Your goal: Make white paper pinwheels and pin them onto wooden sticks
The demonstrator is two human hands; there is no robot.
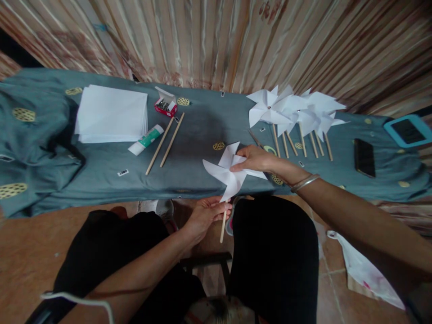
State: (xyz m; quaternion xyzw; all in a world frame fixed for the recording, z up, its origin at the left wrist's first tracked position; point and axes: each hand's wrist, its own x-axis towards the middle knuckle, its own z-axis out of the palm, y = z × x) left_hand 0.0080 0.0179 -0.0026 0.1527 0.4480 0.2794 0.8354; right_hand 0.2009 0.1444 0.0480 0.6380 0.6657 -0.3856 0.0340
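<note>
A white paper pinwheel (229, 176) on a thin wooden stick (222, 227) is held at the near edge of the cloth-covered table. My left hand (206, 213) pinches the stick just below the paper blades. With thumb and fingers, my right hand (252, 159) grips the pinwheel near its centre, covering part of the middle and one blade. The stick points down past the table edge, toward my lap. Partly behind my right hand lie scissors (269, 149) with greenish-yellow handles.
Several white pinwheels (270, 108) on sticks lie at back right. A phone (364, 157) and a blue-framed tablet (409, 130) are farther right. On the left are a paper stack (113, 112), a glue tube (146, 140), a red box of small metal pins (165, 104) and two loose sticks (172, 140).
</note>
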